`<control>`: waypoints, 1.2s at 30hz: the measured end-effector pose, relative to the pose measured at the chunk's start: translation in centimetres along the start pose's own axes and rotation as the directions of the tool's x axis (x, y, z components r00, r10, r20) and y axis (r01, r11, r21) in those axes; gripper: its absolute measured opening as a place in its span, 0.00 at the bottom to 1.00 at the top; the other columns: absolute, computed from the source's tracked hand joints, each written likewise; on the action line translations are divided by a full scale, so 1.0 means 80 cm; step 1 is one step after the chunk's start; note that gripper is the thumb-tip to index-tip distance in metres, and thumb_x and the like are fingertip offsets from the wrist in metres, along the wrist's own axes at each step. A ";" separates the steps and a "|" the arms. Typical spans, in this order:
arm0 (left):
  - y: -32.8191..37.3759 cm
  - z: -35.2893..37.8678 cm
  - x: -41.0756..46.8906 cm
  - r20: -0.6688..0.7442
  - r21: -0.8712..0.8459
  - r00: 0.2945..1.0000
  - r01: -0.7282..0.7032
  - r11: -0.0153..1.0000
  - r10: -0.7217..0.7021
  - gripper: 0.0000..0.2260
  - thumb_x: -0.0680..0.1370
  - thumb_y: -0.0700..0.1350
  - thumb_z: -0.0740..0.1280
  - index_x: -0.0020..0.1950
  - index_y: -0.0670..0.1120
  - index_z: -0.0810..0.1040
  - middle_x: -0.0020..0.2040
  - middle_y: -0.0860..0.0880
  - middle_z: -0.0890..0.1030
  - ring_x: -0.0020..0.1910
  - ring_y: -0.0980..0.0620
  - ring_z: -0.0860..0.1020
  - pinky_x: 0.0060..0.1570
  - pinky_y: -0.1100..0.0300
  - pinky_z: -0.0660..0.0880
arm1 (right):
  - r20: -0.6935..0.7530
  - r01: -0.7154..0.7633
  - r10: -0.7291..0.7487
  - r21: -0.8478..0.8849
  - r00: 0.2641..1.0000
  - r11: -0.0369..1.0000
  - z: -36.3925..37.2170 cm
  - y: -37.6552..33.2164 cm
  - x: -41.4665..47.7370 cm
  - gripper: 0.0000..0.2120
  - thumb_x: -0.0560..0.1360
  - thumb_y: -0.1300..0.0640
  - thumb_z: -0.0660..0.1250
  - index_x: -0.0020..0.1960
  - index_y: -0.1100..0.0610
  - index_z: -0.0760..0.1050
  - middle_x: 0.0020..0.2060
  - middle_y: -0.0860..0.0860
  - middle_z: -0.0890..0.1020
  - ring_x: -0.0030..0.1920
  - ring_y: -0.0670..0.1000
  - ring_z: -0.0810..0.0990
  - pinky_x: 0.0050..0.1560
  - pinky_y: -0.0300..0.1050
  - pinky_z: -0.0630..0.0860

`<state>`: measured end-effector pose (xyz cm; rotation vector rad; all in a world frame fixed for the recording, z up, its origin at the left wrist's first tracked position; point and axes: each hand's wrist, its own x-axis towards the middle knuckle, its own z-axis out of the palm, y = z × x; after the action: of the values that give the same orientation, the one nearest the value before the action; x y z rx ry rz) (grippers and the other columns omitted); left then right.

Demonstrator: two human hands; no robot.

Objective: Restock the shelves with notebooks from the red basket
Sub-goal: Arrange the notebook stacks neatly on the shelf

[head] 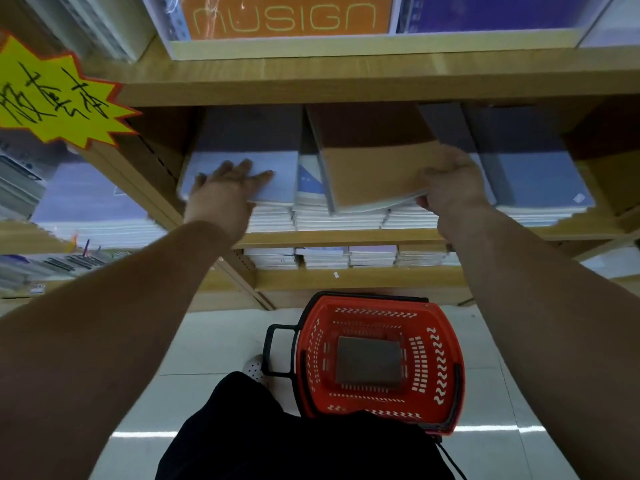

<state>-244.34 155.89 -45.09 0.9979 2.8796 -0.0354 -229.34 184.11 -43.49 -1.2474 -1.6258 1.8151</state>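
One brown notebook point(374, 174) pinched at shelf point(346, 237).
Held near-right corner in right grip point(450, 188), long axis into shelf; left grip point(225, 192) spread flat alongside.

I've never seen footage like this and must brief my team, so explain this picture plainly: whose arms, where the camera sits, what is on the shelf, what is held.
No machine here: a person wears one wide-angle camera on the head, so you look down along both bare arms. The left hand lies flat on a stack of pale blue notebooks on the wooden shelf. The right hand curls its fingers round the edge of a brown notebook, tilted across the neighbouring stacks. On the floor below stands the red basket with one dark flat item in it, likely a notebook.
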 end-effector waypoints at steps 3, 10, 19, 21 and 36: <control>-0.012 -0.020 0.012 0.145 0.069 0.989 -0.010 0.998 -0.001 0.34 0.81 0.57 0.66 0.82 0.60 0.53 0.83 0.48 0.53 0.81 0.42 0.53 0.77 0.37 0.54 | 0.025 -0.057 0.057 0.022 0.998 0.998 0.019 0.000 -0.007 0.23 0.80 0.69 0.61 0.71 0.50 0.71 0.60 0.53 0.76 0.46 0.50 0.76 0.51 0.57 0.83; 0.099 -0.022 0.014 0.069 0.068 0.986 -0.154 0.986 0.149 0.43 0.76 0.68 0.65 0.83 0.50 0.52 0.82 0.43 0.55 0.80 0.40 0.55 0.76 0.37 0.54 | -0.042 -0.036 0.049 0.261 0.998 0.965 -0.012 -0.006 -0.007 0.21 0.81 0.69 0.62 0.68 0.50 0.72 0.50 0.49 0.77 0.46 0.51 0.78 0.33 0.43 0.81; 0.219 0.008 0.044 0.113 0.016 0.959 -0.262 0.965 0.258 0.34 0.83 0.55 0.61 0.83 0.54 0.45 0.84 0.48 0.43 0.82 0.44 0.46 0.79 0.42 0.49 | -0.241 -0.019 0.065 0.190 0.968 0.982 -0.182 -0.008 0.043 0.21 0.81 0.68 0.61 0.69 0.48 0.71 0.58 0.51 0.77 0.59 0.55 0.78 0.43 0.45 0.83; 0.224 0.012 0.052 0.084 0.020 0.967 -0.244 0.970 0.241 0.31 0.85 0.49 0.59 0.83 0.56 0.46 0.84 0.49 0.45 0.82 0.44 0.48 0.79 0.44 0.51 | -0.228 -0.026 0.057 0.135 0.972 0.990 -0.195 -0.005 0.051 0.23 0.81 0.68 0.61 0.71 0.49 0.70 0.59 0.51 0.75 0.55 0.52 0.76 0.42 0.44 0.82; 0.184 -0.001 0.055 0.053 0.129 0.996 -0.081 0.988 0.074 0.35 0.79 0.63 0.63 0.82 0.55 0.53 0.82 0.45 0.54 0.80 0.40 0.55 0.77 0.40 0.52 | 0.017 0.038 -0.058 -0.921 0.998 0.387 -0.114 0.005 0.087 0.41 0.78 0.39 0.66 0.81 0.56 0.51 0.77 0.62 0.58 0.75 0.65 0.61 0.73 0.57 0.61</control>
<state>-238.68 170.18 -45.29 1.1143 2.8235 -0.2431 -225.43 194.73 -45.56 -1.5368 -2.7851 0.6825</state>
